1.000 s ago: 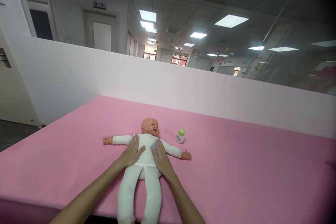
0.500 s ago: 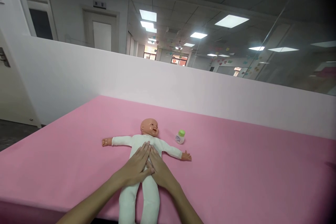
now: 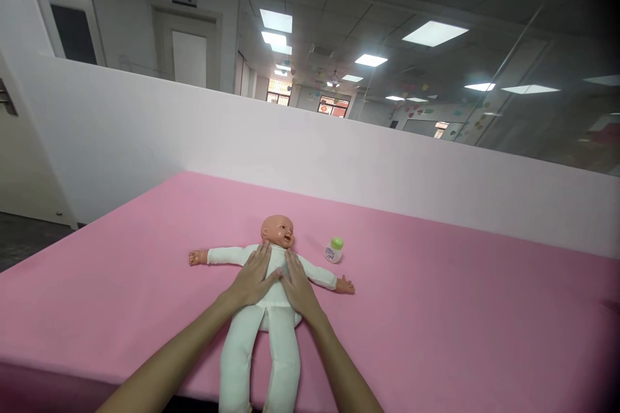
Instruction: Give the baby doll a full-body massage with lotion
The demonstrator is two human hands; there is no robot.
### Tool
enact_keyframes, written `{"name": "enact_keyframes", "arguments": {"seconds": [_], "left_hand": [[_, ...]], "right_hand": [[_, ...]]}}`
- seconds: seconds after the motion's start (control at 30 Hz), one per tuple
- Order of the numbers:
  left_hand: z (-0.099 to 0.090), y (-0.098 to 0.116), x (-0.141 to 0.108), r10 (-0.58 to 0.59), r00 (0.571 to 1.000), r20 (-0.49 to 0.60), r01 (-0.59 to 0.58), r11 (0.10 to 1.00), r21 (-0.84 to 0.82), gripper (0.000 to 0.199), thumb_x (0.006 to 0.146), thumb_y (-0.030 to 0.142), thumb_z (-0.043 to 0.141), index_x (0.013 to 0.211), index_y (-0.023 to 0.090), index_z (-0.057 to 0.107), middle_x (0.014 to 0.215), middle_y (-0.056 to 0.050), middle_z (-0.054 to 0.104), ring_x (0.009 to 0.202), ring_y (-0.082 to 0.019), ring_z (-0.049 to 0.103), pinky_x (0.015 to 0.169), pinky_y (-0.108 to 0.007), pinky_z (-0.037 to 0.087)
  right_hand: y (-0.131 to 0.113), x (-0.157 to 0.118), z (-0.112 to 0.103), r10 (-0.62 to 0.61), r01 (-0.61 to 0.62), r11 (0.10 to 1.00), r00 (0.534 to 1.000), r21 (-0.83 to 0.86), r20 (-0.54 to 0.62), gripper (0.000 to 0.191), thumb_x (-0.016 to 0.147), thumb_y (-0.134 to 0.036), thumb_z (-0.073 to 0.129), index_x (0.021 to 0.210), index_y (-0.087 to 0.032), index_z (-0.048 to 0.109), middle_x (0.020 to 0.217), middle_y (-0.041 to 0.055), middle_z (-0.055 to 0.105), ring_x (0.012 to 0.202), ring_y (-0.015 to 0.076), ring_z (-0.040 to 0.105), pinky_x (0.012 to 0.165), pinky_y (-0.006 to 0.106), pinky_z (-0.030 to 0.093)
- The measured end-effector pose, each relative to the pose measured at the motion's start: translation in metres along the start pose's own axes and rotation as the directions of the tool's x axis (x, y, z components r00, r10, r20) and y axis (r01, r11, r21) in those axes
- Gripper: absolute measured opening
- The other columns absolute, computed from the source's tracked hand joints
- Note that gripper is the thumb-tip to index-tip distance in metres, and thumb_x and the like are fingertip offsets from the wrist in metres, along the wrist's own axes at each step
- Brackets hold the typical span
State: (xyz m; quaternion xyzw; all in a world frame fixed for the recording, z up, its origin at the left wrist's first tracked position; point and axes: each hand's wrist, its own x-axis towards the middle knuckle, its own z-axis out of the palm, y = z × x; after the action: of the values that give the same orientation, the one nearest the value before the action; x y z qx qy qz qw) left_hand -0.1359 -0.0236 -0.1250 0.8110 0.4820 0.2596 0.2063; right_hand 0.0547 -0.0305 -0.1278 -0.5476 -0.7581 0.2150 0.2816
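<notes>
A low white wall [image 3: 339, 161] runs behind the pink table [image 3: 460, 310], along its far edge. Big glass [image 3: 387, 87] sits above the wall. Through it, square lights [image 3: 434, 33] shine on the ceiling. Past the table's far left corner, a pale door [image 3: 29, 155] stands by a dark floor [image 3: 22, 239].

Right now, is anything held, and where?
Nothing is gripped: the left hand and right hand lie flat on the doll's chest, one toward each side.
</notes>
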Motion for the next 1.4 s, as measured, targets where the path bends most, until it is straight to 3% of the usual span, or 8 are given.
{"name": "enact_keyframes", "arguments": {"seconds": [0.1, 0.27, 0.47, 0.7, 0.87, 1.0, 1.17, 1.4], "left_hand": [[0.0, -0.013, 0.001, -0.055, 0.998, -0.021, 0.054, 0.997, -0.049, 0.089, 0.1, 0.072, 0.021, 0.166, 0.012, 0.009, 0.171, -0.016, 0.0, 0.158, -0.029, -0.002, 0.128, -0.052, 0.008], [-0.004, -0.026, -0.006, -0.094, 0.995, -0.009, 0.093, 0.992, -0.085, 0.092, 0.099, 0.074, 0.022, 0.166, 0.012, 0.005, 0.17, -0.018, -0.002, 0.158, -0.03, -0.002, 0.128, -0.052, 0.008], [-0.019, -0.026, -0.036, -0.136, 0.981, 0.135, 0.151, 0.982, -0.113, 0.099, 0.099, 0.075, 0.025, 0.165, 0.007, -0.002, 0.169, -0.016, -0.012, 0.157, -0.03, -0.01, 0.129, -0.05, 0.006], [-0.037, -0.011, -0.062, -0.007, 0.967, 0.254, 0.031, 0.995, -0.09, 0.087, 0.101, 0.069, 0.03, 0.166, 0.021, -0.003, 0.171, -0.007, -0.005, 0.157, -0.029, -0.006, 0.129, -0.05, 0.011], [-0.033, 0.011, -0.051, 0.141, 0.963, 0.231, -0.124, 0.988, -0.087, 0.081, 0.104, 0.064, 0.028, 0.166, 0.023, -0.003, 0.17, -0.005, -0.01, 0.157, -0.028, -0.008, 0.129, -0.052, 0.008], [-0.019, 0.022, -0.029, 0.161, 0.976, 0.145, -0.155, 0.986, -0.056, 0.084, 0.103, 0.065, 0.03, 0.166, 0.017, 0.004, 0.172, -0.009, -0.003, 0.159, -0.027, -0.003, 0.13, -0.048, 0.006], [-0.004, 0.019, -0.004, 0.038, 0.999, 0.023, -0.038, 0.999, -0.001, 0.085, 0.103, 0.064, 0.027, 0.165, 0.008, 0.013, 0.171, -0.015, 0.003, 0.159, -0.028, -0.001, 0.129, -0.048, 0.008], [-0.006, 0.004, 0.006, -0.021, 1.0, 0.007, 0.021, 1.0, -0.015, 0.088, 0.101, 0.069, 0.02, 0.165, 0.009, 0.012, 0.171, -0.019, 0.004, 0.159, -0.03, 0.002, 0.128, -0.05, 0.008]], "right_hand": [[0.007, -0.004, -0.003, 0.062, -0.062, 0.997, 0.998, 0.035, -0.012, 0.083, 0.102, -0.065, 0.032, 0.164, -0.012, 0.022, 0.171, 0.0107, 0.017, 0.159, 0.0261, 0.013, 0.13, 0.049, 0.013], [0.014, -0.014, -0.005, 0.054, -0.053, 0.998, 0.998, 0.025, -0.023, 0.084, 0.101, -0.069, 0.029, 0.164, -0.014, 0.022, 0.171, 0.0104, 0.017, 0.159, 0.0249, 0.014, 0.13, 0.049, 0.011], [0.009, -0.041, -0.009, 0.088, -0.093, 0.991, 0.995, 0.099, 0.053, 0.083, 0.102, -0.068, 0.027, 0.165, -0.017, 0.014, 0.173, 0.006, 0.005, 0.16, 0.0219, 0.004, 0.131, 0.047, 0.008], [-0.012, -0.064, -0.018, -0.005, -0.011, 0.992, 0.992, 0.123, 0.128, 0.072, 0.105, -0.061, 0.029, 0.165, -0.025, 0.009, 0.172, -0.0004, 0.004, 0.16, 0.0221, 0.005, 0.131, 0.047, 0.01], [-0.028, -0.046, -0.02, -0.171, 0.166, 0.985, 0.961, 0.039, 0.218, 0.067, 0.107, -0.056, 0.03, 0.165, -0.028, 0.014, 0.172, -0.0006, 0.009, 0.159, 0.0232, 0.009, 0.13, 0.048, 0.012], [-0.03, -0.021, -0.013, -0.234, 0.235, 0.972, 0.956, 0.015, 0.176, 0.065, 0.107, -0.048, 0.032, 0.166, -0.027, 0.012, 0.172, 0.0015, 0.012, 0.159, 0.0221, 0.011, 0.13, 0.048, 0.013], [-0.017, 0.003, -0.005, -0.148, 0.154, 0.987, 0.984, -0.052, 0.098, 0.066, 0.105, -0.044, 0.034, 0.165, -0.021, 0.019, 0.172, 0.005, 0.017, 0.159, 0.0214, 0.013, 0.131, 0.046, 0.012], [0.004, 0.006, -0.002, -0.031, 0.031, 0.999, 0.999, -0.014, 0.011, 0.076, 0.103, -0.061, 0.031, 0.163, -0.014, 0.025, 0.171, 0.0093, 0.021, 0.159, 0.0236, 0.015, 0.13, 0.046, 0.013]]}}
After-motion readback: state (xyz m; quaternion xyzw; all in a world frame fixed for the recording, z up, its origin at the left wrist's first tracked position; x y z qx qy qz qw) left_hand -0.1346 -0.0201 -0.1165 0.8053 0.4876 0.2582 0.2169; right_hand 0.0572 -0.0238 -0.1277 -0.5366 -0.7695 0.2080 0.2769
